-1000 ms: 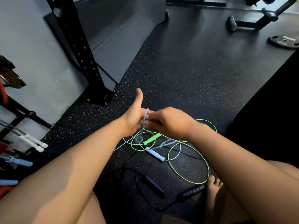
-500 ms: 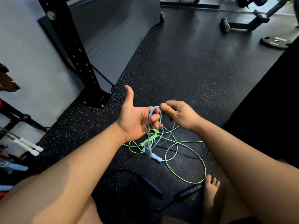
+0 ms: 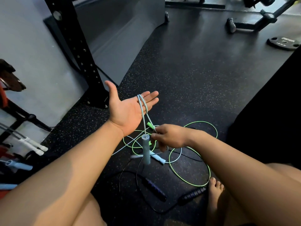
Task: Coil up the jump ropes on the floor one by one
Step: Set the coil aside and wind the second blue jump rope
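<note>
Change since earlier: left grip (image 3: 128,110) has uncurled and lifted toward the middle of the frame. The right grip (image 3: 171,137) has dropped from beside the left fingertips to lower centre, drawing its strand down.
Head view, left grip: open, palm up with fingers straight and thumb spread. It carries the light blue rope (image 3: 141,108), which is draped over the fingers.
Head view, right grip: closed in a pinch on one strand of that rope, just below and right of the left palm.
Why held so: judging by the task, the flat hand serves as a former to wind on. The pinching hand feeds and tensions the cord for the next turn.
Where the rope is: its bend sits on the left fingers and two strands fall from it. One leads to the hanging handle (image 3: 145,149), the other to the pinch. The rest trails on the floor (image 3: 195,79) to the second blue handle (image 3: 157,158).
Axis and pointing: hanging handle is upright, cord end up and free end toward the floor. The second lies flat, slanting toward lower right.
Others waiting: green rope (image 3: 201,121) sprawls in loose loops at centre right, and the black rope (image 3: 154,189) lies lower centre. Both are uncoiled.
Progress: first coil barely begun.
</note>
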Motion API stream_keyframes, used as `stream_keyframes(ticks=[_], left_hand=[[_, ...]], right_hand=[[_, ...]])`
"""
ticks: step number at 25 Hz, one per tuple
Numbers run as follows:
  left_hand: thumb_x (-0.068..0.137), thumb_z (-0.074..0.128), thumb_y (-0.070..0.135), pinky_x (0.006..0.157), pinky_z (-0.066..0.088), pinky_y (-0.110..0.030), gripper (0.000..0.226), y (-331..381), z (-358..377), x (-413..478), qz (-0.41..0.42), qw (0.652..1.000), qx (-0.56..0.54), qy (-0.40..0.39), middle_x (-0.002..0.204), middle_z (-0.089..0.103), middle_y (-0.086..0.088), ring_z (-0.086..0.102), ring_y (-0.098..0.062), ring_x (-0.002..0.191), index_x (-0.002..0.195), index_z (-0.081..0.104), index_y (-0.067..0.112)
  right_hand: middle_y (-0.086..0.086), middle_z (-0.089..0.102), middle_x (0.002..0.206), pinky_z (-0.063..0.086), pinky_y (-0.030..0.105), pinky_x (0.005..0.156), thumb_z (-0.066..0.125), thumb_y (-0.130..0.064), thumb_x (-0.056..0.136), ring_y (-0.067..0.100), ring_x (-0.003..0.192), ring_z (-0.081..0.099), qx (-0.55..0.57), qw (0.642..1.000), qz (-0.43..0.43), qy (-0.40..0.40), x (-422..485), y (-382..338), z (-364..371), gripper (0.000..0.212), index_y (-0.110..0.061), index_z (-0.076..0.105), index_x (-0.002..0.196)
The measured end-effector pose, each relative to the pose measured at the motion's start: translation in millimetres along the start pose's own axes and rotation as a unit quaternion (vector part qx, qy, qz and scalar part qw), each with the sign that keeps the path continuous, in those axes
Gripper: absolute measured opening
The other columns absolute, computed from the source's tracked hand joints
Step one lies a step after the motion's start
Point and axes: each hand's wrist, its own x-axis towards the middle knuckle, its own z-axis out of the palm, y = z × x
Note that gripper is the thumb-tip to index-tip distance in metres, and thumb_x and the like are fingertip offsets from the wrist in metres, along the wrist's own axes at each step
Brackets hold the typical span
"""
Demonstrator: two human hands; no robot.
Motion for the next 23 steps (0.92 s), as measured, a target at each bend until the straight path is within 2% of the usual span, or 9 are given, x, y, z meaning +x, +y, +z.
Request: stream_keyframes(ticks=[4,7,9,11,13,15,18,20,23], left_hand=[[0.071,0.005,0.094,0.125,0.024,-0.047,0.134,-8.2,-5.4,5.4,-0.013,0.989,0.137,0.055,0.14,0.06,-0.024,0.052,-0.033,0.138,0.154,0.023,-0.009],[0.077,-0.006,0.089,0.123,0.026,-0.042,0.126,-18.7,-8.6,6.6,-0.046,0.957,0.274,0.083,0.139,0.064,-0.015,0.057,-0.023,0.134,0.156,0.024,-0.005],[0.081,-0.011,0.085,0.103,0.044,-0.033,0.123,-24.8,-6.4,3.1,-0.087,0.941,0.321,0.068,0.125,0.071,-0.012,0.069,-0.015,0.112,0.152,0.034,-0.005],[0.081,-0.015,0.082,0.081,0.049,-0.025,0.128,-30.5,-0.3,-2.8,-0.126,0.926,0.355,0.015,0.091,0.073,-0.008,0.071,-0.009,0.081,0.137,0.051,-0.011],[0.081,-0.017,0.081,0.084,0.054,-0.024,0.129,-34.8,5.2,-6.4,-0.15,0.924,0.352,-0.029,0.084,0.072,-0.009,0.071,-0.017,0.091,0.117,0.066,-0.011],[0.079,-0.016,0.084,0.09,0.057,-0.031,0.129,-35.3,11.5,-7.7,-0.171,0.928,0.327,-0.06,0.09,0.072,-0.017,0.068,-0.033,0.098,0.116,0.068,-0.006],[0.072,-0.014,0.091,0.087,0.052,-0.038,0.123,-29.4,18.3,-8.6,-0.188,0.93,0.306,-0.075,0.066,0.061,-0.009,0.067,-0.033,0.076,0.102,0.064,0.001],[0.07,-0.013,0.094,0.09,0.049,-0.039,0.114,-24.6,21.9,-9.3,-0.18,0.94,0.281,-0.07,0.056,0.051,-0.003,0.061,-0.03,0.064,0.085,0.058,0.006],[0.066,-0.007,0.099,0.098,0.046,-0.041,0.11,-19.4,23.8,-9.8,-0.155,0.966,0.196,-0.065,0.054,0.041,0.0,0.056,-0.026,0.057,0.078,0.056,0.011]], right_hand=[[-0.001,0.064,0.063,0.052,0.036,0.068,0.044,-0.038,0.104,0.016,0.06,0.062,-0.116,0.991,-0.044,0.045,-9.4,-19.6,-6.6,0.037,-0.009,0.064,0.093],[-0.003,0.058,0.062,0.048,0.035,0.067,0.044,-0.038,0.105,0.02,0.066,0.061,-0.181,0.977,-0.073,0.082,-15.7,-29.0,-14.0,0.04,-0.007,0.066,0.093],[-0.004,0.057,0.064,0.041,0.033,0.063,0.047,-0.038,0.104,0.019,0.063,0.052,-0.216,0.962,-0.111,0.124,-16.6,-30.6,-20.4,0.036,-0.01,0.065,0.089],[-0.004,0.062,0.07,0.04,0.031,0.06,0.051,-0.041,0.102,0.015,0.061,0.05,-0.218,0.951,-0.144,0.165,-16.6,-27.9,-27.8,0.034,-0.016,0.068,0.088],[-0.009,0.06,0.066,0.04,0.025,0.056,0.055,-0.048,0.099,0.007,0.057,0.051,-0.185,0.951,-0.149,0.198,-16.2,-20.1,-37.0,0.034,-0.022,0.063,0.077],[-0.009,0.062,0.065,0.044,0.025,0.058,0.064,-0.053,0.091,0.004,0.059,0.056,-0.131,0.953,-0.138,0.237,-16.2,-9.3,-47.2,0.033,-0.026,0.062,0.074],[-0.006,0.059,0.062,0.041,0.03,0.057,0.073,-0.053,0.084,0.005,0.057,0.048,-0.029,0.953,-0.128,0.273,-13.0,10.7,-57.7,0.035,-0.022,0.062,0.07],[-0.005,0.047,0.059,0.035,0.03,0.055,0.069,-0.051,0.088,0.006,0.056,0.039,0.029,0.948,-0.133,0.288,-11.8,17.8,-57.8,0.041,-0.015,0.06,0.071],[-0.004,0.042,0.059,0.035,0.032,0.053,0.057,-0.05,0.096,0.006,0.054,0.037,0.057,0.941,-0.113,0.315,-7.7,26.7,-53.6,0.05,-0.005,0.057,0.075]])
